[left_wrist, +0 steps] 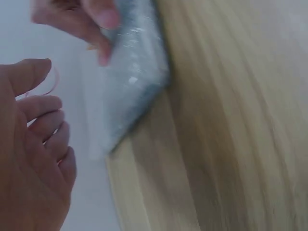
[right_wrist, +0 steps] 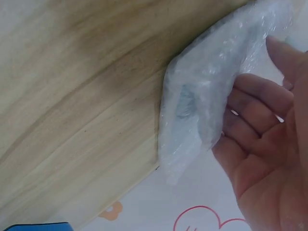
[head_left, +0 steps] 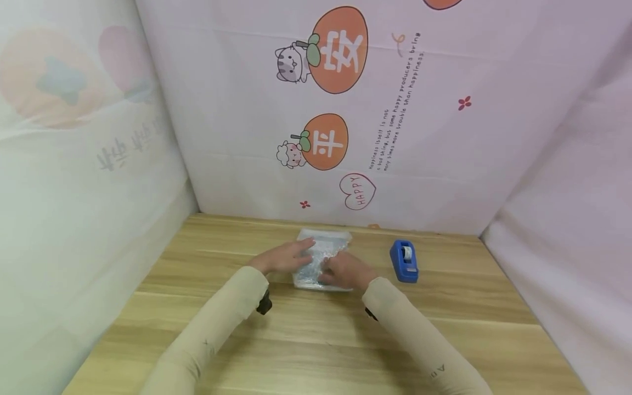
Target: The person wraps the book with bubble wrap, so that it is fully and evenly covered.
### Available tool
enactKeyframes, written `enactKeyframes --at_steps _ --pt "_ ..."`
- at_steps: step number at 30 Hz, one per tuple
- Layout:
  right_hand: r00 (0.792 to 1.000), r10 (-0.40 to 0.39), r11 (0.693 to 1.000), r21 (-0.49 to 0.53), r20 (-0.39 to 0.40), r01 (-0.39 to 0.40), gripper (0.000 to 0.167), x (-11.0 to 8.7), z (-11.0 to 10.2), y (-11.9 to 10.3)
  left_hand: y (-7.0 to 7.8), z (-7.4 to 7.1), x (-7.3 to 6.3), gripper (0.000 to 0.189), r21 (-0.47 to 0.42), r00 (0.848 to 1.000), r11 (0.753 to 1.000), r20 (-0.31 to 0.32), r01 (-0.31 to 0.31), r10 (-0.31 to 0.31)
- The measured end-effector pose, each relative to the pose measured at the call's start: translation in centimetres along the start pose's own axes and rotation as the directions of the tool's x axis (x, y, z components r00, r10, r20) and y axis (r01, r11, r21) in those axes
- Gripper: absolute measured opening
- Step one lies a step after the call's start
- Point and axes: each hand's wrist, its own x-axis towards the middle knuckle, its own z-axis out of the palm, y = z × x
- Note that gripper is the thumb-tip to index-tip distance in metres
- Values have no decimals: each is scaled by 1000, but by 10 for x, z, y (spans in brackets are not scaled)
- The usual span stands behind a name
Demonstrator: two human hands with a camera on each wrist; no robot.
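Note:
A flat package in clear bubble wrap (head_left: pixel 321 244) lies near the back of the wooden table, something blue-grey showing through the plastic. My left hand (head_left: pixel 283 258) reaches over the package's left side; the left wrist view shows that hand (left_wrist: pixel 41 130) with loosely bent fingers and nothing in them. From the right, my right hand (head_left: pixel 345 270) grips the wrap with bent fingers. Close up, the right hand (right_wrist: pixel 264 130) has its fingers against the edge of the bubble wrap (right_wrist: pixel 192 106), the thumb on the other side. What the wrap encloses cannot be made out.
A blue tape dispenser (head_left: pixel 405 263) with a roll of tape stands right of the package. Pale printed cloth (head_left: pixel 237 109) hangs behind the table (head_left: pixel 316 340) and along both sides. A dark wrist device (head_left: pixel 264 303) sits below the left cuff.

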Motion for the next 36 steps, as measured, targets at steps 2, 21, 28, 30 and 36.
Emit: enactKeyframes --at_steps 2,21,28,30,36 --pt "994 89 996 -35 69 -86 35 -2 -1 -6 -1 2 2 66 82 999 996 33 -40 37" --pt "968 183 983 -51 172 -176 98 -28 16 -21 -12 19 2 66 404 984 909 178 -98 27" --pt "967 183 978 71 178 -198 93 -31 16 -10 -14 24 6 66 459 982 882 190 -108 21" --pt "968 187 970 121 169 -209 88 -31 13 -5 -14 25 7 66 467 982 878 188 -104 16" --pt "974 181 966 161 139 -202 80 -40 -9 10 -14 29 10 66 465 984 881 180 -90 5"
